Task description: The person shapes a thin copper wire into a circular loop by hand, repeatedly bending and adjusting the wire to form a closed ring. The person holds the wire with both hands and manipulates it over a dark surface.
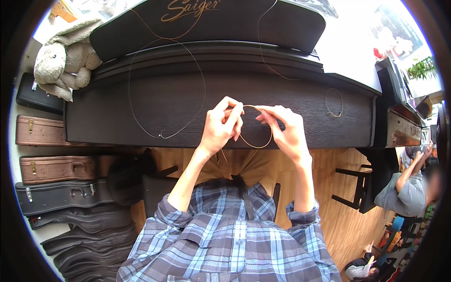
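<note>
In the middle of the frame, our left hand (221,123) pinches a looped bronze-coloured wire (256,147) at its left side; our right hand (287,129) meets its right side, though we cannot tell whether it pinches. It looks light and springy, best held where strands meet.
</note>
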`<action>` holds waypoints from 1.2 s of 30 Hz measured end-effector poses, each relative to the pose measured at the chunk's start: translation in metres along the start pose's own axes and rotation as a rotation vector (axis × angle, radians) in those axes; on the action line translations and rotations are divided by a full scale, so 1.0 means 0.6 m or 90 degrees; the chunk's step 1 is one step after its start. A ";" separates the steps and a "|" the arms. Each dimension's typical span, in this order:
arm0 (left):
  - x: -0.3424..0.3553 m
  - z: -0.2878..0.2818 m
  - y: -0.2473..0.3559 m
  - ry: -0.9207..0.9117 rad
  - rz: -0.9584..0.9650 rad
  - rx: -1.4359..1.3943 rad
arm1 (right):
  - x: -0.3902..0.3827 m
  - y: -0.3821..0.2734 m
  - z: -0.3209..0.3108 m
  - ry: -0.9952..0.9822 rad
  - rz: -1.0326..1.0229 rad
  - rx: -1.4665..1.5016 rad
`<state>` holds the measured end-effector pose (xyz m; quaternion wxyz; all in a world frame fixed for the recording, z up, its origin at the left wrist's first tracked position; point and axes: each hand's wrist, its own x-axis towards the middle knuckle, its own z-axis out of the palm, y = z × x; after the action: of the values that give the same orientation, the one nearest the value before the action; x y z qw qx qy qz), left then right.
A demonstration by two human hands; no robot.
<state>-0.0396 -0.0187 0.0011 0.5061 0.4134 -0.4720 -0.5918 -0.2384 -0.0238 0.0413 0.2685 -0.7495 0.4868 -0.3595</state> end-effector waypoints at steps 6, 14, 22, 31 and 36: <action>-0.003 0.017 0.003 0.028 0.014 0.073 | -0.029 -0.007 -0.004 0.016 -0.002 -0.102; -0.008 0.004 0.014 -0.045 -0.047 -0.003 | -0.030 0.024 0.052 0.155 -0.083 -0.181; -0.005 0.000 0.016 -0.050 -0.069 -0.101 | -0.035 0.037 0.064 0.175 -0.115 -0.168; -0.005 0.010 0.019 -0.037 -0.073 -0.018 | -0.041 0.025 0.047 0.211 -0.001 0.009; -0.005 0.006 0.018 -0.079 -0.075 -0.025 | -0.035 0.027 0.048 0.222 -0.023 -0.011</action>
<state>-0.0401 -0.0156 0.0122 0.4485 0.3930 -0.4657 -0.6539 -0.2297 -0.0091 0.0062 0.1670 -0.6866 0.5156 -0.4846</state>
